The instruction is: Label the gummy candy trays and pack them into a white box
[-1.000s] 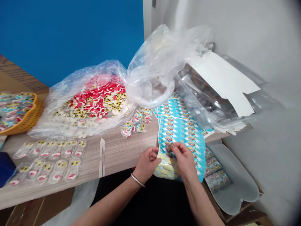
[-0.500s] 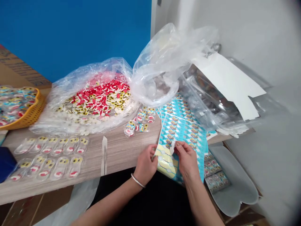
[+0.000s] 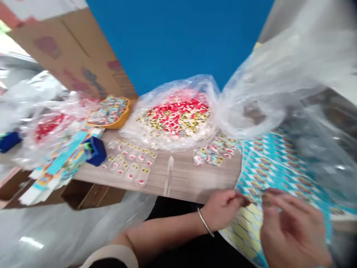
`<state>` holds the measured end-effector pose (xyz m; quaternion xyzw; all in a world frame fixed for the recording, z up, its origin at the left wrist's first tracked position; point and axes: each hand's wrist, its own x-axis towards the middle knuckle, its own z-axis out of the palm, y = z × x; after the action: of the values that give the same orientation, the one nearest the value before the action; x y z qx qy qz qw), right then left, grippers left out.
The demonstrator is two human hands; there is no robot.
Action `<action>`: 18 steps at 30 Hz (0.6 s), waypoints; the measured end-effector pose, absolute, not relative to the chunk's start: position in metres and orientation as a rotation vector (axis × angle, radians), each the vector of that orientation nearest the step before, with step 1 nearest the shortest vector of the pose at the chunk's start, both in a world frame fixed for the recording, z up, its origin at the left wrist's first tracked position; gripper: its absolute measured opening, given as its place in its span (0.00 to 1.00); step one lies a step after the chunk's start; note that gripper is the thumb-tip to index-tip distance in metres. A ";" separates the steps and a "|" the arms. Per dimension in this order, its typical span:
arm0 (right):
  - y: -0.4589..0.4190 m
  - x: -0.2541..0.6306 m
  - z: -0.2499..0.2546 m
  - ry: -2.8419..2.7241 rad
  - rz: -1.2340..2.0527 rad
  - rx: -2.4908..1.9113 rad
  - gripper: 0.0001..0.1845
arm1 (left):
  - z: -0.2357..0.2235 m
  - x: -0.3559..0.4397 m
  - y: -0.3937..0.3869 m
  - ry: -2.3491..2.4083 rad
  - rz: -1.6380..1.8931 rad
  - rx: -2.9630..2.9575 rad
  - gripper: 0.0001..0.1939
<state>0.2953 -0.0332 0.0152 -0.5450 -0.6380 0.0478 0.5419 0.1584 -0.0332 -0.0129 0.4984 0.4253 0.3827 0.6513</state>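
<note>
My left hand (image 3: pixel 223 208), with a silver bangle on its wrist, is over the left edge of a blue sticker sheet (image 3: pixel 281 178). Its fingers are closed in a pinch, but what is between them is too blurred to name. Just to the right, my right hand (image 3: pixel 292 227) also pinches with thumb and forefinger above the sheet; motion smears its fingertips. The sheet carries rows of small printed figures, and its near part is a bare yellow backing. Small filled clear packs (image 3: pixel 214 149) lie beyond my left hand.
Two rows of clear shells with eye and mouth pieces (image 3: pixel 131 160) lie on the wooden table (image 3: pixel 184 182). Behind them sits a plastic bag of red and white pieces (image 3: pixel 175 115). A yellow basket (image 3: pixel 122 119), blue tape dispenser (image 3: pixel 96 150) and cardboard box (image 3: pixel 69 48) stand left.
The view has swung left, bringing the box, basket and tape dispenser further into sight. Both hands have risen off the sheet; the white scrap in my right fingers no longer shows clearly.
</note>
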 end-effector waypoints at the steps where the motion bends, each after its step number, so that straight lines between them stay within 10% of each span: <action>1: -0.032 0.280 0.011 -1.710 0.070 -1.198 0.11 | -0.006 0.147 -0.037 0.918 0.992 0.771 0.18; 6: -0.032 0.182 -0.005 -2.179 0.255 -0.695 0.15 | 0.020 0.057 -0.067 0.856 1.356 -0.007 0.07; 18: -0.001 0.016 -0.031 -2.780 0.546 -0.403 0.29 | 0.022 -0.125 -0.120 1.465 2.036 -0.072 0.15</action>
<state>0.0162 -0.0013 -0.0310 -0.1396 -0.9619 0.1888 0.1397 -0.1247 -0.1202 0.0216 -0.0273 0.5550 0.7711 0.3108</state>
